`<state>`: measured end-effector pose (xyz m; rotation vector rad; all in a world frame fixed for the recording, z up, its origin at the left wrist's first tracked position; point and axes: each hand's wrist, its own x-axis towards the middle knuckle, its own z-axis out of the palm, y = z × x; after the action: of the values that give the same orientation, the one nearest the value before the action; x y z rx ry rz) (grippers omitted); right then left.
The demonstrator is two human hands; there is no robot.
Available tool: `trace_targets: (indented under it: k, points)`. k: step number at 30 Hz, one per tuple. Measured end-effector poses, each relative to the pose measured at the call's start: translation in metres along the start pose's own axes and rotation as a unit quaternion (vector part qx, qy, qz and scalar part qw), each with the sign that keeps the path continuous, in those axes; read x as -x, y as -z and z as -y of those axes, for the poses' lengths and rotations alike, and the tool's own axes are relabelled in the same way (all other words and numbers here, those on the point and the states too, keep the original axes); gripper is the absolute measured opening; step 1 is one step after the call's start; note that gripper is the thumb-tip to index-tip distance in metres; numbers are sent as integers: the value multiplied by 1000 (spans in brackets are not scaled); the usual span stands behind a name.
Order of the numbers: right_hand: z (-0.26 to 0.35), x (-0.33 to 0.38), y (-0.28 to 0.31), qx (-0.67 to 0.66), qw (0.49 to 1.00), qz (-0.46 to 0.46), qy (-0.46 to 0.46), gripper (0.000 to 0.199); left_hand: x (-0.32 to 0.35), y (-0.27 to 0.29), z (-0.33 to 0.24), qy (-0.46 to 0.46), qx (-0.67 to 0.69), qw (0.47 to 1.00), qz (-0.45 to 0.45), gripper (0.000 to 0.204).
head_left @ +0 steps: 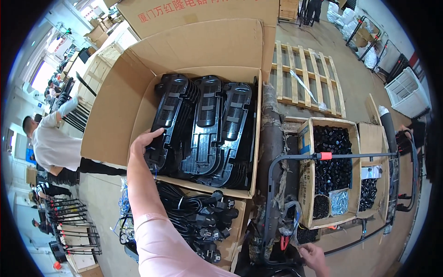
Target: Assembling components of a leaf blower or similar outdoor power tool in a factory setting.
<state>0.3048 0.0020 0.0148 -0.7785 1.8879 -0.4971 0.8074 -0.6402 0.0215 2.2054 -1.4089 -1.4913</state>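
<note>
My left hand reaches into a large cardboard box holding stacked black plastic housings. The thumb rests on top of the left black plastic housing, and the other fingers curl out of sight at its side. Beside that stack are a middle housing and a right housing, both ribbed and vented. Low on the right, my right hand has curled fingers where a bent black tubular frame meets it. Close by lie red-handled pliers.
Bundled black power cords with plugs lie before the box. To the right, a divided wooden tray holds small black parts and silver screws. A wooden pallet lies beyond. At left, a person in a white shirt works.
</note>
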Motion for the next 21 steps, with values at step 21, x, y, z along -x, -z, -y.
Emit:
trace_targets:
  k: [21]
  points:
    - [18,0,1,65,996,36,48,27,11,-113,-23,-89,-116,989,-13,105]
